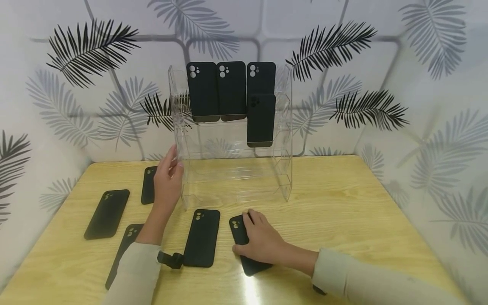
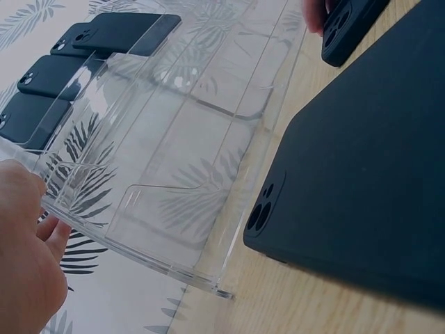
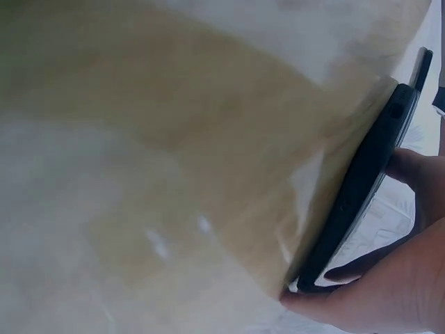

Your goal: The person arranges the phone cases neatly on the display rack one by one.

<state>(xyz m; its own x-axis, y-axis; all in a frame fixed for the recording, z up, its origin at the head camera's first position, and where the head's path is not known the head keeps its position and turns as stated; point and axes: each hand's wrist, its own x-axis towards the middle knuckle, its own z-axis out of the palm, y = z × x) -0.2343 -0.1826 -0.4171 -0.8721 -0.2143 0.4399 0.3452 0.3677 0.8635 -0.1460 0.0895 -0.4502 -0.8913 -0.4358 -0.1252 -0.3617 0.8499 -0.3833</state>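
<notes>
A clear tiered display stand (image 1: 236, 173) rises at the back of the table. My left hand (image 1: 167, 178) grips its left side panel, with the fingers round the panel's edge in the left wrist view. On the tabletop, my right hand (image 1: 263, 239) holds a black phone case (image 1: 244, 243) by its edges. The right wrist view has that phone case (image 3: 354, 188) between thumb and fingers. Another black phone case (image 1: 202, 238) lies flat left of it. Several more stand upright in the display stand, including a phone case (image 1: 261, 120) one tier below the top row.
At the left of the wooden table (image 1: 343, 203) lie more black phone cases: one (image 1: 106, 214) out to the side, one (image 1: 148, 185) behind my left hand, and one (image 1: 121, 258) partly under my left forearm. A leaf-patterned wall covering (image 1: 324, 127) surrounds the table's back and sides.
</notes>
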